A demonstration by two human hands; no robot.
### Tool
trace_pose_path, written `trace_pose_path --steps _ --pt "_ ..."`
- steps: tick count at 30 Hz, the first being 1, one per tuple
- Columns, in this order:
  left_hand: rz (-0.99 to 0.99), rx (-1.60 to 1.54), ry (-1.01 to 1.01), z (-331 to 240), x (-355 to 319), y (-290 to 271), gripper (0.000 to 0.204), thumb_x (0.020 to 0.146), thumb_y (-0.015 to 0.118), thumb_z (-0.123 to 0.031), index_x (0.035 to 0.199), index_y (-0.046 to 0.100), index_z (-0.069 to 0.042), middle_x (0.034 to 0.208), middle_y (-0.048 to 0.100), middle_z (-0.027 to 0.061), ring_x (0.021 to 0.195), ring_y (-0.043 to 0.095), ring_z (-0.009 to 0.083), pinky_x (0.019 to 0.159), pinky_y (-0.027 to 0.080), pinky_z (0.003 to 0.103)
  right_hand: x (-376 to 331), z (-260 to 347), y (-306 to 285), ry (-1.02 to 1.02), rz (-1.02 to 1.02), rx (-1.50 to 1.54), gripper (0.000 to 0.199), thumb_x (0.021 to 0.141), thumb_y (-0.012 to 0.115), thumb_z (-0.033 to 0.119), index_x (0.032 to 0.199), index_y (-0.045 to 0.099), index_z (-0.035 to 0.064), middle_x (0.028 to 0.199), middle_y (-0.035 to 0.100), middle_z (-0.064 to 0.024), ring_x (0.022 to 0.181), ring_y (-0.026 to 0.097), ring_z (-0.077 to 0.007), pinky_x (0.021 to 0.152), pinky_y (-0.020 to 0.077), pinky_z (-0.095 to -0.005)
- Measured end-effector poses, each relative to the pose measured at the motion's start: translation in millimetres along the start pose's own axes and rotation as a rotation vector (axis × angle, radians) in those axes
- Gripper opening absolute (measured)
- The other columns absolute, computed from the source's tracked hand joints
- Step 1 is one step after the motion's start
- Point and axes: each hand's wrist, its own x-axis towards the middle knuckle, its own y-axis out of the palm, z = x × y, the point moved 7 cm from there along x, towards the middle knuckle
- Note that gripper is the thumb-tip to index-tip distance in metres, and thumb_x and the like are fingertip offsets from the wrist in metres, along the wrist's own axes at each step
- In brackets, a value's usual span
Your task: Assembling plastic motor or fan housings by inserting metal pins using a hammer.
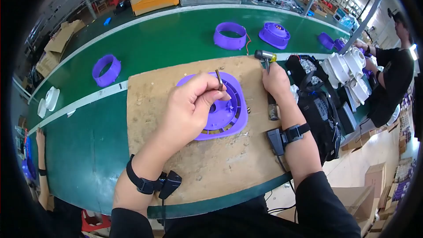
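Note:
My left hand point(191, 105) is closed, with a short dark metal rod point(219, 79) pinched between thumb and fingers. Beneath it a purple plastic housing point(238, 121), square with rounded corners and a round slotted recess, lies on a worn brown board point(176, 167). Part of the housing is hidden by this hand. At the right edge of the board, my right hand point(277, 81) is wrapped around a hammer point(265, 56). The hammer's black and yellow head points away from me, and its handle end shows below the hand. Small metal pieces point(248, 110) lie beside the housing.
Across the green conveyor belt point(154, 46) stand purple rings point(106, 70) and another purple housing point(275, 35). A black backpack point(319, 105) and stacked white parts point(346, 68) crowd the right side. A co-worker point(394, 70) stands there; another person's arm point(42, 163) shows far left.

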Motion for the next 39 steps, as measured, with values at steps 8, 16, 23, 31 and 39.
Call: trace_pose_path --steps 8,16,23,31,39 --pt "-0.013 0.028 0.042 0.3 1.8 -2.8 0.004 0.095 0.06 0.004 0.098 0.06 0.001 0.088 0.069 0.0096 0.085 0.071 0.0178 0.077 0.054 0.029 -3.3 29.7 -72.5 -0.068 -0.122 0.994 0.018 0.104 0.052 0.015 0.107 0.057 -0.002 0.082 0.058 -0.0042 0.067 0.058 -0.0092 0.059 0.0491 -0.0269" --pt "-0.015 0.048 0.029 -6.5 -2.1 -2.9 0.006 0.094 0.059 0.006 0.098 0.059 0.002 0.087 0.068 0.0108 0.085 0.071 0.0185 0.076 0.054 0.031 -43.0 130.2 -166.5 -0.528 -0.029 0.718 0.022 0.105 0.053 0.018 0.119 0.059 0.0013 0.085 0.059 -0.001 0.072 0.055 -0.0113 0.067 0.0464 -0.0285" --pt "0.015 0.135 0.076 -11.5 1.0 4.1 0.008 0.092 0.059 0.006 0.098 0.063 0.003 0.085 0.067 0.0124 0.082 0.069 0.0217 0.075 0.053 0.032 -97.5 161.4 -189.1 -0.725 0.086 0.379 0.021 0.093 0.063 0.012 0.112 0.06 0.0053 0.088 0.068 -0.0202 0.082 0.066 -0.0413 0.068 0.0526 -0.0459" --pt "-0.099 0.089 -0.043 22.5 -4.1 -27.9 0.012 0.101 0.057 -0.004 0.108 0.064 0.004 0.096 0.071 0.0092 0.09 0.068 0.0147 0.084 0.052 0.028 -90.8 176.0 -182.8 -0.701 0.178 0.288 0.023 0.096 0.061 0.025 0.097 0.059 0.0018 0.072 0.065 -0.0217 0.072 0.064 -0.044 0.063 0.0503 -0.0521" --pt "-0.03 0.224 0.082 19.7 -0.1 -7.6 0.014 0.101 0.058 -0.003 0.108 0.065 0.007 0.1 0.071 0.008 0.091 0.068 0.0147 0.085 0.052 0.028 -86.9 168.7 -186.3 -0.6 0.228 0.309 0.026 0.094 0.063 0.026 0.096 0.064 0.0008 0.073 0.067 -0.023 0.073 0.068 -0.0437 0.065 0.0532 -0.0523"
